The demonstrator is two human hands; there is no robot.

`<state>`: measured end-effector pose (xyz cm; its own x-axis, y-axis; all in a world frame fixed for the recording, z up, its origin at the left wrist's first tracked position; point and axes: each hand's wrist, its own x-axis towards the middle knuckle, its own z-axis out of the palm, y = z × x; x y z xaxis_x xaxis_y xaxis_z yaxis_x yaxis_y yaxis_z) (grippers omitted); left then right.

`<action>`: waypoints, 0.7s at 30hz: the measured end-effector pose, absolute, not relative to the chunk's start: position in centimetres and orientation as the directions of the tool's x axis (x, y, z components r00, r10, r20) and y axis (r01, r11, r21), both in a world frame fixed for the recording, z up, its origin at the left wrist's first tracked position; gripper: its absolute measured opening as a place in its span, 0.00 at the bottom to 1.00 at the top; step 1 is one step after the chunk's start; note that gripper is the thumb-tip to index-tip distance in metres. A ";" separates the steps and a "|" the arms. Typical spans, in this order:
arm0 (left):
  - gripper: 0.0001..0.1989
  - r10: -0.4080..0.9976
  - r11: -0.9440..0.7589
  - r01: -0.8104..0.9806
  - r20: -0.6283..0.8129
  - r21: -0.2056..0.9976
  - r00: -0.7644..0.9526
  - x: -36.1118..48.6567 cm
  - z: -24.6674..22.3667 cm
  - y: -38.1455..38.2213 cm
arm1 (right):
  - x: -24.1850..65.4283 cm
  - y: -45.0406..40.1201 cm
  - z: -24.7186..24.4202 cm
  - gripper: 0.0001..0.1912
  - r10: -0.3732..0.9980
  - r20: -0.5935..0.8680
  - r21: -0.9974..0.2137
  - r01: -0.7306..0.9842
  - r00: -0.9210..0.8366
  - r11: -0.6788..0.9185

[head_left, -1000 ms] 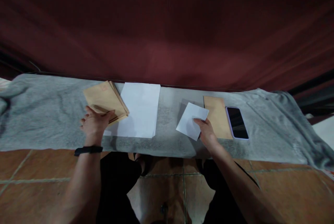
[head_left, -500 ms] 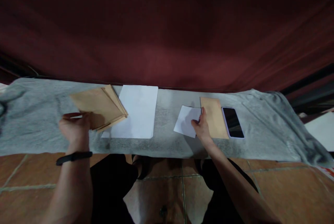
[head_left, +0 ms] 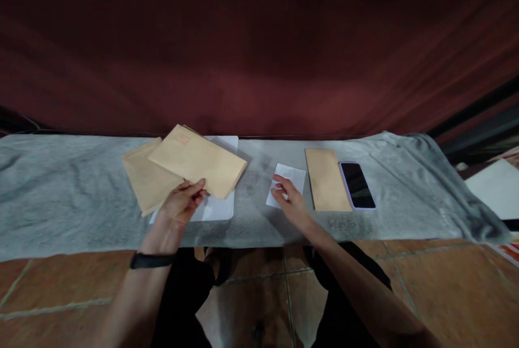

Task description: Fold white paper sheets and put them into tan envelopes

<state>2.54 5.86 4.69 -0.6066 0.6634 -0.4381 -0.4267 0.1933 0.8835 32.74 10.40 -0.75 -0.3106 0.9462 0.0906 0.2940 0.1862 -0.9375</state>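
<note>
My left hand [head_left: 184, 201] pinches the lower edge of a brown envelope [head_left: 198, 161], which is lifted and tilted over a stack of white sheets [head_left: 214, 210]; at least one more brown edge shows behind it. Under its left part lie other brown envelopes [head_left: 150, 178]. My right hand [head_left: 290, 199] is open, fingers apart and slightly curled, above a small white paper [head_left: 298, 178]. Another brown envelope [head_left: 328, 180] lies flat to the right of that hand.
A phone with a light purple case [head_left: 357, 186] lies right of the single envelope. Grey cloth [head_left: 405, 191] covers the narrow table. A dark red curtain [head_left: 259, 67] hangs behind it. At the far right is a white sheet [head_left: 497, 188].
My left hand has moved right, lifting and turning an envelope away from the pile. My right hand has shifted left from the small paper's right edge to over it.
</note>
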 end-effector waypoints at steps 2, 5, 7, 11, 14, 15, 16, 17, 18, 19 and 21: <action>0.19 0.694 0.218 -0.464 -0.471 0.858 -0.545 4.3 4.3 6.3 | 31.4 10.2 -1.1 0.24 0.949 0.007 -0.988 0.145 -0.314 0.055; 0.22 0.720 0.194 -0.397 -0.405 0.897 -0.563 5.1 4.3 6.4 | 29.9 10.3 -1.3 0.25 0.948 -0.086 -0.996 -0.011 -0.307 -0.094; 0.24 0.747 0.193 -0.330 -0.356 0.924 -0.561 5.1 4.4 6.0 | 29.1 10.4 -1.0 0.25 0.938 -0.153 -0.979 -0.082 -0.311 -0.186; 0.24 0.818 0.203 -0.168 -0.261 0.965 -0.512 5.7 4.3 4.8 | 27.1 10.0 -0.1 0.25 0.908 -0.272 -0.915 -0.206 -0.319 -0.347; 0.22 0.866 0.185 -0.027 -0.176 0.982 -0.467 7.2 4.3 3.9 | 25.6 9.4 0.0 0.25 0.893 -0.347 -0.881 -0.227 -0.288 -0.415; 0.21 0.884 0.188 -0.003 -0.171 0.982 -0.435 7.7 4.4 3.7 | 25.2 9.2 -0.1 0.26 0.887 -0.363 -0.874 -0.225 -0.284 -0.430; 0.20 0.901 0.194 0.008 -0.174 0.981 -0.398 8.1 4.4 3.5 | 24.8 9.1 -0.3 0.26 0.883 -0.374 -0.870 -0.223 -0.285 -0.441; 0.20 0.913 0.200 0.013 -0.181 0.980 -0.365 8.4 4.4 3.3 | 24.5 8.9 -0.4 0.26 0.883 -0.378 -0.870 -0.221 -0.277 -0.442; 0.20 0.922 0.202 0.013 -0.186 0.979 -0.341 8.6 4.4 3.2 | 24.2 8.8 -0.6 0.27 0.890 -0.378 -0.874 -0.219 -0.256 -0.434; 0.20 0.927 0.201 0.011 -0.187 0.980 -0.325 8.7 4.4 3.0 | 24.1 8.8 -0.7 0.27 0.900 -0.375 -0.881 -0.216 -0.224 -0.421; 0.20 0.933 0.187 0.005 -0.176 0.982 -0.314 8.4 4.4 2.8 | 24.0 8.9 -0.9 0.27 0.921 -0.360 -0.898 -0.210 -0.152 -0.386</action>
